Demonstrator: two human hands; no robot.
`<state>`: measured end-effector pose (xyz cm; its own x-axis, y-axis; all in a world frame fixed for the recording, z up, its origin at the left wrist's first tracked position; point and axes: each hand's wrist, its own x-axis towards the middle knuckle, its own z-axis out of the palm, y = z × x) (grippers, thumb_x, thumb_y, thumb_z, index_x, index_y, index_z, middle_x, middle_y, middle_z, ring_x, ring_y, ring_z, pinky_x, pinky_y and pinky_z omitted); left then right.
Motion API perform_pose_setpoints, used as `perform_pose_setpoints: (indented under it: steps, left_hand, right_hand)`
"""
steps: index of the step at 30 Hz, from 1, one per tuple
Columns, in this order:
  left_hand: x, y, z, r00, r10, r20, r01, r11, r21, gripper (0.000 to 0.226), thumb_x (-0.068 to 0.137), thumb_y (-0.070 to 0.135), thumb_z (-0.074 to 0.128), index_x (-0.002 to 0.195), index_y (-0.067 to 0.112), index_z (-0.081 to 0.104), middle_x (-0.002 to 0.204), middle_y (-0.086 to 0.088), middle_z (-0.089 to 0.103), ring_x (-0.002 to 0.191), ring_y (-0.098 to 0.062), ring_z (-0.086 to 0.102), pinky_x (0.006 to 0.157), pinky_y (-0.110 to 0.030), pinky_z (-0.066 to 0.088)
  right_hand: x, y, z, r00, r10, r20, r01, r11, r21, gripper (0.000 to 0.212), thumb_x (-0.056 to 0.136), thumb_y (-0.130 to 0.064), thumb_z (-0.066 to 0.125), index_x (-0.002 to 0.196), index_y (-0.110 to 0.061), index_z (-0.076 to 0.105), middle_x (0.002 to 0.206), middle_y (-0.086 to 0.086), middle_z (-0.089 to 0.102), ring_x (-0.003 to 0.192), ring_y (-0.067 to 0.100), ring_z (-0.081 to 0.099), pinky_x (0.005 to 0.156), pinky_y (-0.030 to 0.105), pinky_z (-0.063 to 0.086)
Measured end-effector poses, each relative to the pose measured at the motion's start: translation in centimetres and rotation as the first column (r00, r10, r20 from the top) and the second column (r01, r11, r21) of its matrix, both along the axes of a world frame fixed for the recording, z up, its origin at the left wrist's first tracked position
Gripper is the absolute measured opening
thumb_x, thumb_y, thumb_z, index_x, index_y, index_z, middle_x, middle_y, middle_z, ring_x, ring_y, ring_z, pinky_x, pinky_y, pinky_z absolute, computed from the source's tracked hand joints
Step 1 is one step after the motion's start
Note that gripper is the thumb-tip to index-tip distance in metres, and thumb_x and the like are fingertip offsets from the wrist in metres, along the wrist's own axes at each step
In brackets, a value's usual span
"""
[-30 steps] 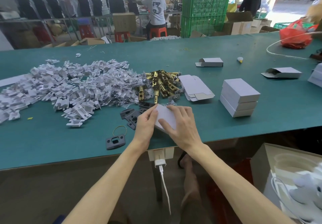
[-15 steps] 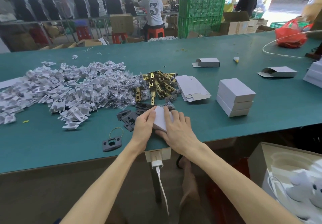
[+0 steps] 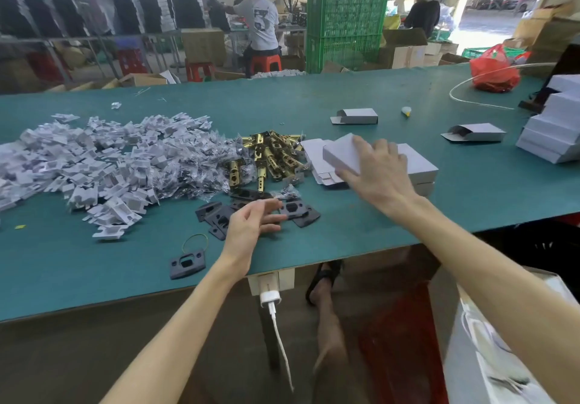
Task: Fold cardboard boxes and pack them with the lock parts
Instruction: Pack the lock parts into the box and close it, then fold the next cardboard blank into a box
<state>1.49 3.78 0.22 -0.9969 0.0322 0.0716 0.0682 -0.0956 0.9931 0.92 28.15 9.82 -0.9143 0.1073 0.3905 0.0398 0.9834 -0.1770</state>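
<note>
My right hand (image 3: 375, 173) grips a closed white cardboard box (image 3: 340, 152) and holds it just above the stack of finished white boxes (image 3: 420, 171), with flat box blanks (image 3: 317, 165) under it to the left. My left hand (image 3: 251, 221) hovers with loose fingers over the black strike plates (image 3: 296, 212) near the table's front edge and holds nothing. Brass latch bolts (image 3: 266, 158) lie in a pile behind the plates. A large heap of white plastic inserts and bagged parts (image 3: 110, 165) covers the left of the green table (image 3: 94, 265).
One black plate (image 3: 187, 263) with a rubber band lies apart at the front. Two half-folded boxes (image 3: 356, 116) (image 3: 475, 132) sit farther back. More white boxes (image 3: 555, 127) are stacked at the right edge, near a red bag (image 3: 494, 70). People work behind the table.
My right hand has lifted the closed box from the front edge and carried it right and back to the box stack. My left hand let go and stayed over the black plates.
</note>
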Motion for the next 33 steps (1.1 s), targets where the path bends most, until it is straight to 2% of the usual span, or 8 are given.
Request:
perform_pose_setpoints:
  steps: [6,10,16,19,22,25,28,33]
  left_hand:
    - [0.1,-0.2,-0.1,0.999,-0.035,-0.015,0.034,0.998,-0.055,0.031,0.111,0.012,0.044,0.109,0.003,0.073,0.104,-0.010,0.079,0.089,-0.023,0.075,0.074,-0.025,0.059]
    - [0.0,-0.3,-0.2,0.999,-0.046,-0.019,0.044,0.997,-0.057,0.031,0.111,0.012,0.044,0.108,0.001,0.072,0.101,-0.011,0.079,0.085,-0.022,0.074,0.073,-0.024,0.059]
    - [-0.1,-0.3,-0.5,0.999,-0.039,-0.022,0.038,0.998,-0.058,0.030,0.111,0.012,0.045,0.107,-0.001,0.072,0.098,-0.011,0.079,0.081,-0.020,0.072,0.073,-0.024,0.059]
    - [-0.1,-0.2,-0.3,0.999,-0.038,-0.025,0.036,0.998,-0.060,0.030,0.111,0.011,0.045,0.106,-0.002,0.072,0.095,-0.011,0.079,0.080,-0.019,0.072,0.071,-0.024,0.058]
    - [-0.1,-0.2,-0.3,0.999,-0.041,-0.018,0.040,0.997,-0.063,0.029,0.110,0.010,0.045,0.105,-0.002,0.072,0.095,-0.011,0.078,0.079,-0.018,0.071,0.071,-0.024,0.059]
    - [-0.1,-0.2,-0.3,0.999,-0.036,-0.017,0.035,0.997,-0.069,0.030,0.110,0.010,0.046,0.105,-0.001,0.072,0.095,-0.011,0.078,0.078,-0.018,0.071,0.071,-0.024,0.059]
    - [-0.1,-0.1,-0.3,0.999,-0.026,-0.020,0.025,0.997,-0.074,0.030,0.110,0.010,0.046,0.103,-0.001,0.072,0.094,-0.013,0.078,0.077,-0.018,0.071,0.071,-0.024,0.058]
    - [-0.3,0.0,-0.7,0.999,-0.028,-0.032,0.025,0.995,-0.097,0.030,0.110,0.010,0.046,0.099,0.001,0.073,0.088,-0.011,0.077,0.073,-0.016,0.068,0.068,-0.023,0.055]
  right_hand:
    - [-2.7,6.7,2.5,0.944,-0.293,0.153,0.296,0.955,-0.001,0.062,0.092,-0.050,0.062,0.134,-0.007,0.048,0.129,0.028,0.049,0.124,0.041,0.042,0.102,0.049,0.034]
    - [-3.0,7.8,1.3,0.906,-0.332,0.261,0.357,0.933,-0.051,0.071,0.093,-0.054,0.059,0.145,-0.011,0.039,0.141,0.028,0.041,0.133,0.043,0.037,0.107,0.051,0.030]
    - [-4.2,8.4,1.1,0.895,-0.334,0.298,0.388,0.910,-0.146,0.071,0.091,-0.049,0.063,0.145,-0.012,0.036,0.141,0.028,0.040,0.133,0.045,0.036,0.104,0.054,0.034]
    - [-4.5,8.2,1.0,0.874,-0.374,0.312,0.402,0.915,-0.029,0.067,0.093,-0.048,0.059,0.143,-0.010,0.036,0.140,0.029,0.039,0.134,0.043,0.034,0.109,0.053,0.027]
    - [-4.9,6.7,1.0,0.908,-0.365,0.208,0.313,0.918,0.244,0.078,0.094,-0.049,0.058,0.152,-0.008,0.025,0.147,0.025,0.030,0.141,0.037,0.020,0.114,0.053,0.016]
    - [-5.9,3.3,0.3,0.994,-0.073,0.085,0.046,0.958,0.283,0.068,0.096,-0.044,0.057,0.151,-0.015,0.030,0.153,0.014,0.031,0.146,0.029,0.020,0.118,0.052,0.011]
    - [-7.6,-0.1,-1.2,0.966,0.060,0.252,-0.118,0.968,0.220,0.069,0.099,-0.051,0.052,0.155,-0.018,0.028,0.162,0.010,0.027,0.150,0.027,0.020,0.123,0.051,0.009]
    - [-10.2,-1.7,-4.5,0.874,0.061,0.481,-0.134,0.984,0.118,0.084,0.097,-0.061,0.050,0.160,-0.019,0.014,0.168,0.009,0.008,0.155,0.031,0.004,0.122,0.062,0.003]
